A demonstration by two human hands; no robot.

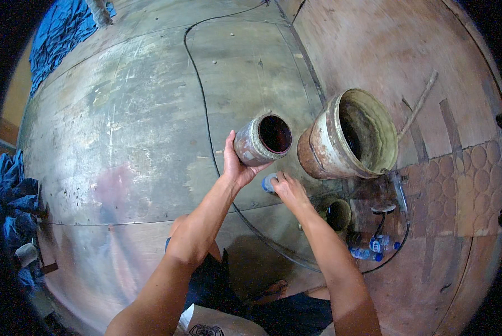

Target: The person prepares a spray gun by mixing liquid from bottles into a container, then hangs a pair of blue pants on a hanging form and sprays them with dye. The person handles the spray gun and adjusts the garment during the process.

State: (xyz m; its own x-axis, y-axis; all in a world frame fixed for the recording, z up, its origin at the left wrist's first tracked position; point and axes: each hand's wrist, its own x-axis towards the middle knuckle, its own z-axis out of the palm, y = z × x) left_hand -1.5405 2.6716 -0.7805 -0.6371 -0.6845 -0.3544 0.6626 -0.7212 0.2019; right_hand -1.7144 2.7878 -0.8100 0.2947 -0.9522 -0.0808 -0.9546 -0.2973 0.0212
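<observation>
My left hand (238, 167) grips a paint-stained can (249, 144) round its side and base. The can is tilted, its open mouth facing up and to the right, with a dark reddish inside. Just below it, my right hand (289, 190) has its fingers closed on a small plastic container (269, 183), pale with blue on it; the fingers cover part, so its exact kind is unclear. A large rusty, paint-crusted bucket (318, 150) stands to the right of both hands, its inside dark at the bottom.
A smaller stained can (346, 208) stands beside my right forearm, near two plastic bottles (383, 244) lying down. A black cable (200, 84) runs across the floor. A stick (421, 105) lies behind the bucket. Blue cloth (66, 36) lies at far left.
</observation>
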